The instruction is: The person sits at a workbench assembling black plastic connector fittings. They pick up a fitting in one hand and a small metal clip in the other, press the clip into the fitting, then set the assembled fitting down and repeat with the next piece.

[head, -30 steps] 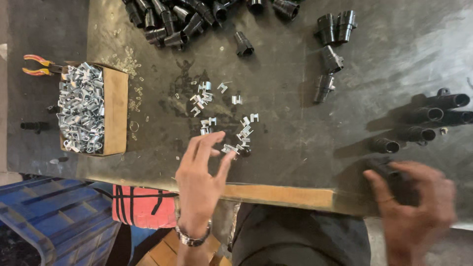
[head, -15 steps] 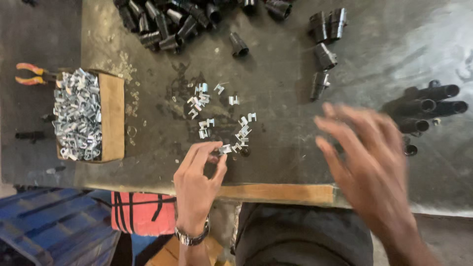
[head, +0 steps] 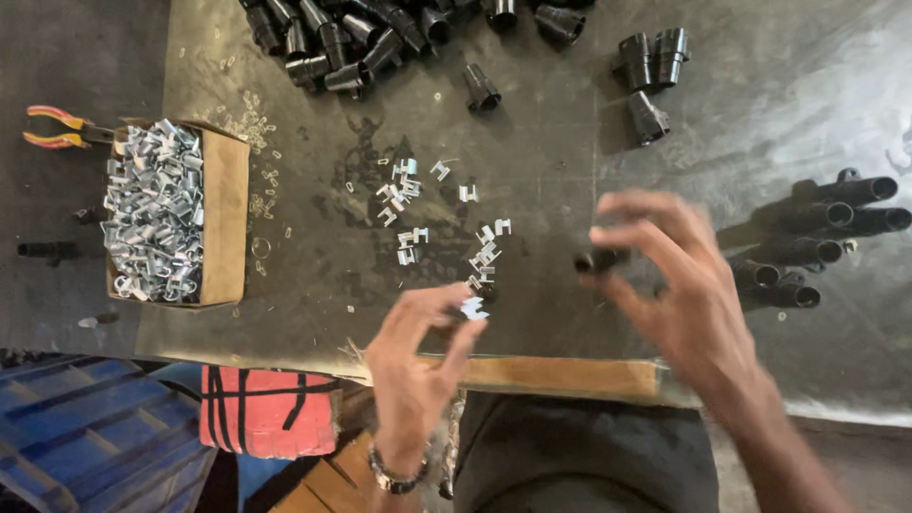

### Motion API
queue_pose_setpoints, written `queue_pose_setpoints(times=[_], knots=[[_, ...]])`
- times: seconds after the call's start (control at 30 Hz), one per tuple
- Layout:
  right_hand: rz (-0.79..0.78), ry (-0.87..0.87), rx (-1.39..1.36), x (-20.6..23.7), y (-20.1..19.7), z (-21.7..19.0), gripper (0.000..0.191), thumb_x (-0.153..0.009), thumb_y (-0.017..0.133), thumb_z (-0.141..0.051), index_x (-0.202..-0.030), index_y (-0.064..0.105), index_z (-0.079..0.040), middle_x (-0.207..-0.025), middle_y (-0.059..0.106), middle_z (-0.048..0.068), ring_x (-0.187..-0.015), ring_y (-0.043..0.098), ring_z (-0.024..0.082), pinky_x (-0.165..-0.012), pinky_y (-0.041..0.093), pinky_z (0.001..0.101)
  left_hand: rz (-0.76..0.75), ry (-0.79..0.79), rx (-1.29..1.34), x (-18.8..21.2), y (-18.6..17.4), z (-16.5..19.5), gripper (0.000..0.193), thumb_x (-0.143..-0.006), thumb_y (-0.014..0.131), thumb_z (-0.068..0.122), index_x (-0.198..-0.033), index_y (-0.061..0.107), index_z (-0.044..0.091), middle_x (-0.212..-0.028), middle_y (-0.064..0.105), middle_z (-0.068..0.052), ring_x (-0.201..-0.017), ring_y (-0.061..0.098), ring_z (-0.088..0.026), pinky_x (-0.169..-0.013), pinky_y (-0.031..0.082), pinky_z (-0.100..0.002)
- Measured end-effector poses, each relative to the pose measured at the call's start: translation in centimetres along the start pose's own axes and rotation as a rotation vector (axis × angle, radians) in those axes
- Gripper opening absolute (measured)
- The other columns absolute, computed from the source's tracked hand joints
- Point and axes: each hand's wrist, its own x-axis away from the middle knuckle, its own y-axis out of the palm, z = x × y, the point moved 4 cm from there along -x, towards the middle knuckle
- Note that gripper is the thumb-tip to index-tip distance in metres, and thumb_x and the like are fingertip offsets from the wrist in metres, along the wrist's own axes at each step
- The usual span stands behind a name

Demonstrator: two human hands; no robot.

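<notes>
My left hand (head: 418, 366) is raised over the table's near edge and pinches a small shiny metal clip (head: 472, 307) between thumb and fingertips. My right hand (head: 679, 285) is to its right, blurred, and holds a short black plastic fitting (head: 597, 259) at the fingertips. The two hands are apart, the fitting pointing toward the clip. Several loose metal clips (head: 446, 223) lie scattered on the dark tabletop just beyond both hands.
A cardboard box (head: 226, 214) full of metal clips sits at the left, with red-handled pliers (head: 57, 128) behind it. Black fittings are heaped at the far edge (head: 351, 38), and a row of longer black pieces (head: 817, 242) lies at the right. A blue crate (head: 85, 437) stands below left.
My left hand has lifted off the table with one clip. My right hand has swung in from the right and upward, now carrying a black fitting toward the middle.
</notes>
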Motion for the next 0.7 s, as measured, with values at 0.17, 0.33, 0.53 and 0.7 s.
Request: queue_pose_setpoints(times=[0.17,0.33,0.53,0.7], knots=[[0.006,0.229,-0.678,4.3,2.1,-0.3,0.04,-0.076,0.08,0.006,-0.111,0.062,-0.002,-0.126,0.063,0.012,-0.118,0.066,0.018,-0.097,0.064,0.0341,-0.117,0.02,0.312,0.6,2.0,2.1,0.029,-0.084,0.085,0.003,-0.109,0.073,0.006,-0.105,0.071,-0.005,-0.078,0.071,-0.01,-0.07,0.059,-0.023],[0.068,0.261,-0.659,6.5,3.7,1.3,0.037,-0.079,0.082,0.002,-0.109,0.059,0.0,-0.125,0.065,0.016,-0.117,0.067,0.019,-0.098,0.058,0.0313,-0.228,0.081,0.298,0.7,3.5,3.4,0.028,-0.088,0.084,0.002,-0.113,0.072,0.006,-0.105,0.069,-0.005,-0.081,0.07,-0.01,-0.072,0.06,-0.023],[0.075,0.421,-0.843,8.3,5.7,2.6,0.046,-0.095,0.076,-0.002,-0.119,0.037,-0.006,-0.108,0.068,0.011,-0.092,0.069,0.016,-0.08,0.06,0.0305,-0.217,0.061,0.298,0.5,4.1,3.7,0.028,-0.087,0.084,0.003,-0.112,0.071,0.006,-0.106,0.069,-0.005,-0.082,0.071,-0.01,-0.072,0.06,-0.024],[0.021,0.354,-0.656,9.0,5.0,2.1,0.04,-0.091,0.059,0.0,-0.13,0.05,-0.002,-0.109,0.059,0.008,-0.096,0.061,0.013,-0.085,0.051,0.0324,-0.23,0.013,0.347,0.6,4.4,3.4,0.027,-0.087,0.083,0.003,-0.111,0.071,0.005,-0.104,0.071,-0.005,-0.081,0.071,-0.01,-0.071,0.06,-0.024]])
